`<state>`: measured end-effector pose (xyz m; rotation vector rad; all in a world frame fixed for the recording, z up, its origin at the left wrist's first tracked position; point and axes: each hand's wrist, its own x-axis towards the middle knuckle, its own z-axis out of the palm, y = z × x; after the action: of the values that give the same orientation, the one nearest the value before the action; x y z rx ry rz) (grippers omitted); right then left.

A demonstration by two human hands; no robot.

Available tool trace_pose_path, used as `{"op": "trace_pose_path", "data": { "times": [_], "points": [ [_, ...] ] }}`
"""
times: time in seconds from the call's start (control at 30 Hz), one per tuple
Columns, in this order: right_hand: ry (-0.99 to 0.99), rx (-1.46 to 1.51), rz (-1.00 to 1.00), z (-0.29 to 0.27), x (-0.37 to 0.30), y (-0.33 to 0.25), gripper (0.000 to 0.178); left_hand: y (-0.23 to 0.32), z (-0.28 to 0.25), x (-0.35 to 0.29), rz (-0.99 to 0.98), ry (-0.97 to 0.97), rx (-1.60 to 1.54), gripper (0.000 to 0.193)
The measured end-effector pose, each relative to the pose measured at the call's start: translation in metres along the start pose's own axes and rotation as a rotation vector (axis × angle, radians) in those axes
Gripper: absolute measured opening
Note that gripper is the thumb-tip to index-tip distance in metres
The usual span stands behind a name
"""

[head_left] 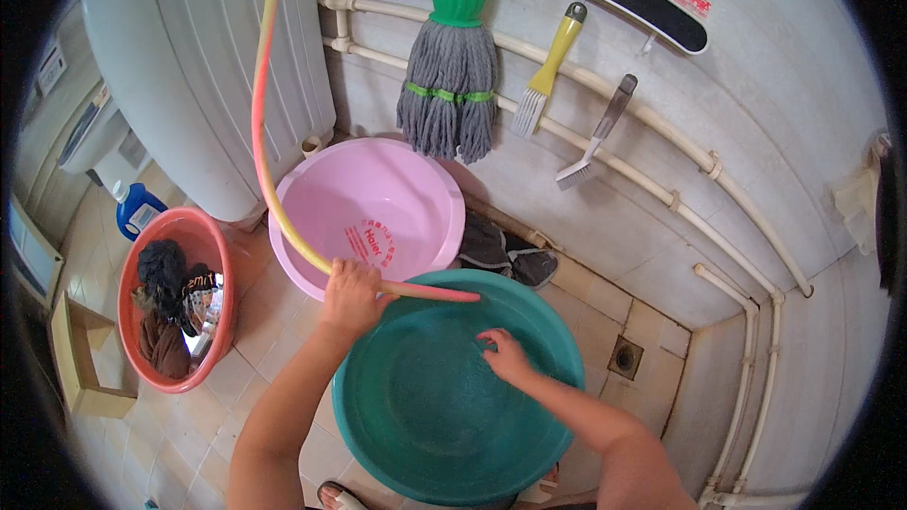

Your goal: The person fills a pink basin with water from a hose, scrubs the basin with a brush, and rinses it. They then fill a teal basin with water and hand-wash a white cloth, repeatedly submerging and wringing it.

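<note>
My left hand (pixel 350 302) is closed around a yellow and pink hose (pixel 276 191), a little way back from its open end. That end lies across the upper rim of a green basin (pixel 351 416) and points into it. Inside the basin, the surface looks rippled like shallow water. Over the middle of the basin hovers my right hand (pixel 507 359), its fingers bent and slightly apart, with nothing visible in them. Whether its fingertips touch the water I cannot tell.
Behind stands a pink basin (pixel 326 203). At left, an orange basin (pixel 225 331) holds dark clothes, near a blue bottle (pixel 140 212). A grey mop (pixel 444 94) and brushes (pixel 539 85) hang on the piped wall. A drain (pixel 624 357) sits in the tiled floor.
</note>
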<state>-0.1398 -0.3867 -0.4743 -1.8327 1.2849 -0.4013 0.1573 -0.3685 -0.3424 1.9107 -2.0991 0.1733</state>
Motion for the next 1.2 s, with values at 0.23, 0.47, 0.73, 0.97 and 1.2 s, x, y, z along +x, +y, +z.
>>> {"op": "trace_pose_path", "data": {
  "times": [0.23,0.47,0.73,0.97,1.2],
  "points": [
    [-0.101,-0.156,0.220,-0.088,0.003,-0.045,0.019,0.029,-0.011,0.008,0.112,0.061,-0.153,0.034],
    [0.007,0.117,0.254,-0.144,0.006,-0.020,0.022,0.062,-0.022,0.017,0.221,0.011,-0.242,0.033],
    [-0.057,0.211,0.207,-0.149,0.004,-0.014,0.021,0.087,-0.032,0.020,0.403,0.032,-0.295,0.033],
    [-0.156,0.108,0.152,-0.152,0.001,-0.026,0.025,0.099,-0.060,0.027,0.506,-0.017,-0.399,0.032],
    [-0.417,0.066,0.108,-0.149,-0.001,-0.051,0.028,0.098,-0.064,0.033,0.600,-0.094,-0.433,0.032]
  ]
}}
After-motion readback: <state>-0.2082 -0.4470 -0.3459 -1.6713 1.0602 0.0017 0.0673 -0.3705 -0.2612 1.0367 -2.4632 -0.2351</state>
